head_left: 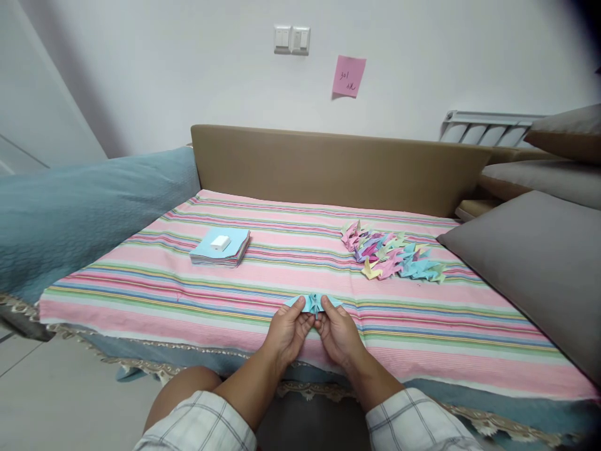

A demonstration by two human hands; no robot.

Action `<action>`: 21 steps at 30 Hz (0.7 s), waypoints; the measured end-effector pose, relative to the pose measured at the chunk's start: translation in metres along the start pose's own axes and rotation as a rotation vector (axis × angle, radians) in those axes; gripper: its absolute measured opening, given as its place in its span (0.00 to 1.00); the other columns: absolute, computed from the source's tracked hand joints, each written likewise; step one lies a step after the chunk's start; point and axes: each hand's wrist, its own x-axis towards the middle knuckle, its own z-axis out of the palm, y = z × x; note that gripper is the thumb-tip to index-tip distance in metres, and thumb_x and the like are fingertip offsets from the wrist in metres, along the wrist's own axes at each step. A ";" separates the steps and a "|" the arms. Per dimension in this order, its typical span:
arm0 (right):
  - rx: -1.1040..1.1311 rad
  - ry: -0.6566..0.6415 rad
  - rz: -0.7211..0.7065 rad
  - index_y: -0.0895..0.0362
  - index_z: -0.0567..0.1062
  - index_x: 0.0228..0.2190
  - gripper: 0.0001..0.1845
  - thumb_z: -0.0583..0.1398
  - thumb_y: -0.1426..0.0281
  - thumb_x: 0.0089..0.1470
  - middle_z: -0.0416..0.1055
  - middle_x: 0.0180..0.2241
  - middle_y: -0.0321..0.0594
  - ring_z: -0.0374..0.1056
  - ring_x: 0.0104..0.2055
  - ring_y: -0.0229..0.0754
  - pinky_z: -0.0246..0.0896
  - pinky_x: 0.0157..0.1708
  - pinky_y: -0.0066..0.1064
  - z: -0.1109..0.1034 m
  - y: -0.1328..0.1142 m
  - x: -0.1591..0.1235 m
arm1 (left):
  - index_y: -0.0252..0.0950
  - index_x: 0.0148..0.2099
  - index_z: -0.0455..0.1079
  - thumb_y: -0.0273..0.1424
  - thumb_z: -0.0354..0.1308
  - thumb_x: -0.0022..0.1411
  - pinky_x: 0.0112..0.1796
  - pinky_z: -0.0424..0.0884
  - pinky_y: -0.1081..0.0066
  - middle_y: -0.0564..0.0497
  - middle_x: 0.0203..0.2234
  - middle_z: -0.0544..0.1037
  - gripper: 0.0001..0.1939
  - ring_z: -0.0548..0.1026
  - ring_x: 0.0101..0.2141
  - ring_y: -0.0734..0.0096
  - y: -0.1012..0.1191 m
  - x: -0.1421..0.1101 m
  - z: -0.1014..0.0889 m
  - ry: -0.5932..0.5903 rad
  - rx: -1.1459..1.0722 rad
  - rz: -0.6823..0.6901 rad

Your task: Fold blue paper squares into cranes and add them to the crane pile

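A light blue origami crane point(313, 303) with its wings spread is held between my two hands, just above the front part of the striped cloth point(300, 250). My left hand point(288, 332) pinches one wing between thumb and fingers. On the opposite wing, my right hand point(339, 331) has the same pinch. Farther off to the right lies a group of several folded paper cranes point(387, 250) in pink, yellow, purple, green and blue. To the left sits a stack of square paper point(230, 247), blue on top, with a small white block point(220, 242) resting on it.
Grey cushions point(535, 263) are piled along the right side. A blue-covered armrest point(94, 207) borders the left, and a brown backrest point(328, 169) runs along the back. On the wall are a pink note point(349, 76) and light switches point(292, 40).
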 end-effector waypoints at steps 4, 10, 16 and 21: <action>0.074 0.010 0.037 0.59 0.73 0.27 0.13 0.68 0.66 0.40 0.68 0.18 0.31 0.61 0.18 0.29 0.60 0.18 0.19 0.001 0.001 0.001 | 0.27 0.32 0.70 0.30 0.63 0.52 0.25 0.73 0.76 0.47 0.22 0.77 0.10 0.75 0.22 0.73 0.000 0.002 0.000 0.042 -0.051 -0.038; 0.091 0.046 0.070 0.57 0.72 0.24 0.10 0.67 0.65 0.43 0.64 0.15 0.29 0.61 0.17 0.31 0.61 0.19 0.23 0.000 0.004 0.004 | 0.27 0.32 0.70 0.30 0.59 0.56 0.25 0.73 0.78 0.47 0.20 0.76 0.08 0.74 0.21 0.75 0.002 0.003 0.000 0.068 -0.092 -0.099; 0.110 0.004 0.073 0.57 0.72 0.24 0.11 0.66 0.63 0.43 0.63 0.14 0.28 0.62 0.18 0.31 0.61 0.21 0.22 0.000 0.006 0.005 | 0.27 0.32 0.70 0.30 0.58 0.58 0.25 0.73 0.78 0.47 0.20 0.76 0.09 0.74 0.21 0.75 0.002 0.004 0.000 0.062 -0.110 -0.117; 0.110 -0.003 0.039 0.58 0.72 0.28 0.11 0.66 0.65 0.44 0.70 0.21 0.32 0.63 0.20 0.30 0.62 0.19 0.21 0.001 0.001 0.004 | 0.27 0.35 0.69 0.31 0.59 0.57 0.25 0.73 0.75 0.45 0.23 0.77 0.10 0.75 0.22 0.72 0.005 0.003 0.001 0.102 -0.090 -0.067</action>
